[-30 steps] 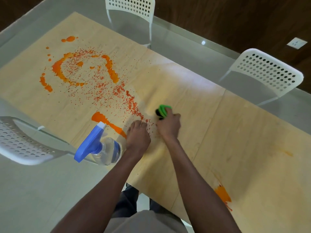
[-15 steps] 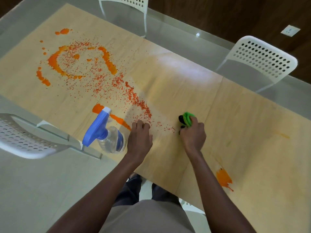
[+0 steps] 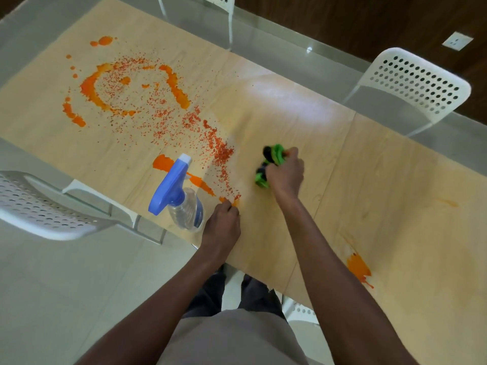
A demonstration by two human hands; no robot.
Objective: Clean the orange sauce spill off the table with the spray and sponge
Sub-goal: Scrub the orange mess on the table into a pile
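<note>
Orange sauce (image 3: 147, 106) is spread over the left half of the wooden table (image 3: 369, 206) as a ring of smears and a trail of specks. A separate orange blot (image 3: 359, 268) lies near the front edge at the right. My right hand (image 3: 286, 175) grips a green and black sponge (image 3: 272, 160) and presses it on the table just right of the speck trail. My left hand (image 3: 222, 227) rests on the table near the front edge, fingers curled, holding nothing. A clear spray bottle (image 3: 184, 204) with a blue trigger head stands just left of that hand.
A white perforated chair (image 3: 39, 206) stands at the near left. Another white chair (image 3: 411, 85) is at the far right, and a third (image 3: 200, 1) at the far side. A faint orange mark (image 3: 448, 202) sits on the table's right part.
My right hand has wiped the sponge back leftward and away from me. My left hand has curled its fingers and stayed beside the bottle.
</note>
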